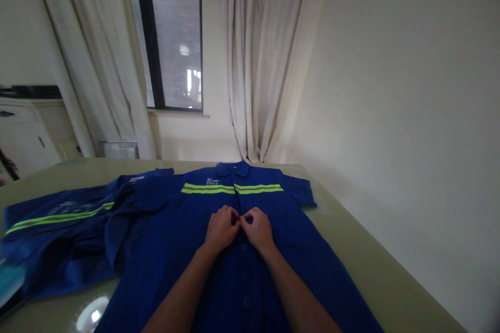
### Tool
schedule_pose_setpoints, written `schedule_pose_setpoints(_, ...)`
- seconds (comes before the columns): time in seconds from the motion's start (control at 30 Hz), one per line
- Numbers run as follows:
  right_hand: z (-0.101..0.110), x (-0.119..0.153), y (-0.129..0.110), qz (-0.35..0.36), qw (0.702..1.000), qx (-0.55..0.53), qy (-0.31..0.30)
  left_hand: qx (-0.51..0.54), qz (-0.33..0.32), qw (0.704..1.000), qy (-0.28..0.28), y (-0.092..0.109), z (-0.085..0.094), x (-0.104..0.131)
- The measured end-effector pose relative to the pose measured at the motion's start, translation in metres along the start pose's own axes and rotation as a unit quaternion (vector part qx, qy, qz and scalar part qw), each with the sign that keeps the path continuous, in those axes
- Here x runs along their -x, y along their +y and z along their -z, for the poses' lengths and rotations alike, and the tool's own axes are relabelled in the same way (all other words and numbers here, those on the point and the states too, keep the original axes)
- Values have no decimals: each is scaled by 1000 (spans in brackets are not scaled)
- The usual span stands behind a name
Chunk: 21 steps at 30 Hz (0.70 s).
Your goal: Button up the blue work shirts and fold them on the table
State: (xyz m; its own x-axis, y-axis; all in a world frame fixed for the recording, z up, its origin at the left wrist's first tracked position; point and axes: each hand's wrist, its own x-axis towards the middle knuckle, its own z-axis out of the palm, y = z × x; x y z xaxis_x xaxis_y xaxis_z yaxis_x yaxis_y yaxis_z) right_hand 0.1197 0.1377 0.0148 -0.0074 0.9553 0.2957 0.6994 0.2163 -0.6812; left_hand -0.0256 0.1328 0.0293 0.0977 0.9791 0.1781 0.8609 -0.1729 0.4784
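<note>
While my left hand (222, 229) and right hand (258, 230) meet at the front opening of the blue shirt (312, 260), the thumb and fingertips of each are pinched together on its cloth. Whether a button sits between them I cannot tell, since my fingers cover that spot. One button (244, 247) shows just below my hands, and a dimmer one (246, 302) lies farther down the front.

The shirt is spread on the table (344, 213), its collar (233, 168) toward the window (175, 31). My forearms hide parts of its body, and its bottom is cut off by the lower edge of my view. The lettering above the yellow-green stripe on its chest is too small to read.

To the left lies a second shirt (70, 250), also blue and striped, rumpled, with blurred lettering; one sleeve of the first meets it, and I can't make out exactly where they overlap. At the lower left are a shiny white thing (91, 314) and a blurred teal thing (10, 281), both cut off.
</note>
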Motion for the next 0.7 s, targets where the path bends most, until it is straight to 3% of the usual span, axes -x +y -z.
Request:
schedule_pose_setpoints(0.53,2,-1,3,57,996,-70,6,100,-34,994,10,-9,-3,-1)
schedule_pose_setpoints(0.7,2,-1,1,43,998,-49,2,120,-51,991,7,-6,-1,1)
